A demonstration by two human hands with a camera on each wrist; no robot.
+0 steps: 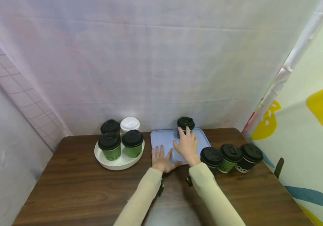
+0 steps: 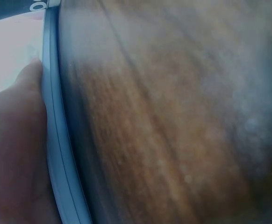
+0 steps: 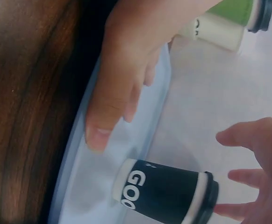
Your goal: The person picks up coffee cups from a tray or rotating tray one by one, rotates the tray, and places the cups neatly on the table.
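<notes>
A light-blue rectangular tray (image 1: 161, 138) lies at the back of the table. My left hand (image 1: 162, 161) rests on its front left part with fingers straight and spread; in the left wrist view the tray's rim (image 2: 56, 130) runs beside that hand (image 2: 14, 140). Upright at the tray's back right stands a black paper cup (image 3: 166, 189) with a black lid (image 1: 186, 121). My right hand (image 1: 188, 144) is over the tray beside this cup. In the right wrist view its spread fingers (image 3: 241, 135) are around the lid end, not wrapped round the cup; fingertip contact is unclear.
Left of the tray, a round white tray (image 1: 116, 168) holds several lidded cups, including green cups (image 1: 112, 153) and a white-lidded one (image 1: 130, 123). To the right stand a black-lidded cup (image 1: 210, 157), a green cup (image 1: 230, 153) and a black cup (image 1: 251, 153). A pale curtain (image 1: 150, 62) hangs behind.
</notes>
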